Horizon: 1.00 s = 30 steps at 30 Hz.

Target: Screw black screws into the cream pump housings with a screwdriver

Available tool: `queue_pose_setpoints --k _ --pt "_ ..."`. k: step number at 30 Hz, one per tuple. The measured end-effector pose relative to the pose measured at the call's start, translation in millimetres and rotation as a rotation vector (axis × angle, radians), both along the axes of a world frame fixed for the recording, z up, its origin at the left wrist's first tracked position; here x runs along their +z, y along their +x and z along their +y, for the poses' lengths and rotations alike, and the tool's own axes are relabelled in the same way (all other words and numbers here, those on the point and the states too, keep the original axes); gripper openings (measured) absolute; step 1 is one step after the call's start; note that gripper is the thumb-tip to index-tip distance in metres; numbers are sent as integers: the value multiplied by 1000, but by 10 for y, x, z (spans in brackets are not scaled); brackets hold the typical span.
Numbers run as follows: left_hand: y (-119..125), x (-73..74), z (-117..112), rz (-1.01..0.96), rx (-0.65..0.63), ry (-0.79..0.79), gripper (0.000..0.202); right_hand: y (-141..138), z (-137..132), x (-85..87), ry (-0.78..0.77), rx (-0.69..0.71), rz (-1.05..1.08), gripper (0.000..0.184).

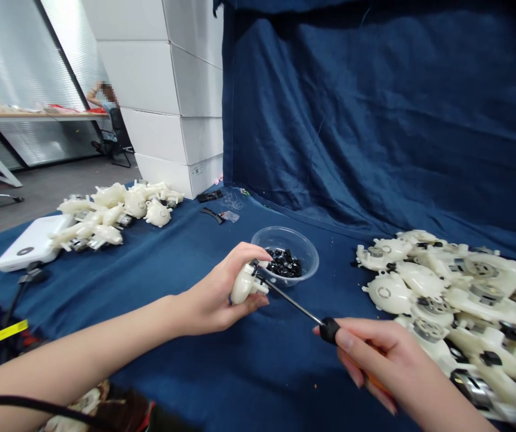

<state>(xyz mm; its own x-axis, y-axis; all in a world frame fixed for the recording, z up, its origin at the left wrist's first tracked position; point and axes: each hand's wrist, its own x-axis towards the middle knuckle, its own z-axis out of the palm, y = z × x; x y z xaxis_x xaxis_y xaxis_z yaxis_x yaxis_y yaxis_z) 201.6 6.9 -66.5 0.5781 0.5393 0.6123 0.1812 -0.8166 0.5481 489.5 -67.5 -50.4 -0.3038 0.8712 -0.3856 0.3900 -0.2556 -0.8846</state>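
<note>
left hand [215, 294]: curled shut around a cream plastic housing [242, 285]
right hand [377, 354]: clenched on a screwdriver [296, 303], tip at the housing
just beyond left hand: clear plastic bowl [285, 235] holding small black parts [284, 264]

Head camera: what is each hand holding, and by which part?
The left hand grips a cream plastic housing by its body; the right hand holds a steel-shafted screwdriver by its orange handle.

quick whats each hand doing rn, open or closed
Left hand: closed, holding a cream plastic housing.
Right hand: closed, holding a screwdriver, its tip at the housing.
</note>
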Motion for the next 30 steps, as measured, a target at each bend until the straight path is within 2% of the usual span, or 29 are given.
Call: queue_pose_setpoints --k 3,7,9,10,13,19,24,30 --pt "8 -2 -16 10 24 -40 63 -2 -17 -63 330 -41 -174 57" --pt "20 25 -58 49 43 -131 54 64 -11 -192 1032 -3 -347 22" --pt "28 49 -81 57 50 -170 50 92 -1 -239 1286 16 -401 22" --pt "31 60 -92 55 52 -186 49 103 2 -252 1362 14 -435 24" --pt "42 81 -116 52 55 -238 45 136 -9 -259 1467 30 -585 32" --pt "49 119 -181 22 17 -445 41 252 -41 -214 1531 59 -876 45" --pt "43 229 -230 40 -58 -569 40 297 -47 -172 1564 122 -905 57" --pt "41 317 -251 56 -72 -699 37 253 -113 -169 1488 10 -836 65"
